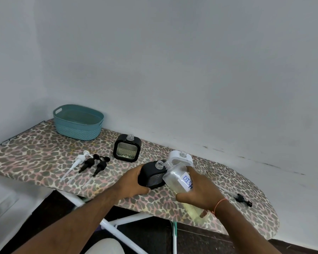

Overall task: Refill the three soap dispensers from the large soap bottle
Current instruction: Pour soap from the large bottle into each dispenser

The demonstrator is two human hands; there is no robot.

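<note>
The right hand (200,191) held the large soap bottle (174,177) tilted, its long axis and mouth pointing to ten o'clock, just beside the open neck of the black dispenser (151,174), which the left hand (136,182) gripped on the worktop (44,158).

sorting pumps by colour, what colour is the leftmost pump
White; the pump shows clearly in the head view.

Both forearms are bare, with no sleeves in view. A thin orange-red thread bracelet (219,205) circles the wrist just behind the right hand (200,191). The left hand (134,182) wears no ring or band that shows.
</note>
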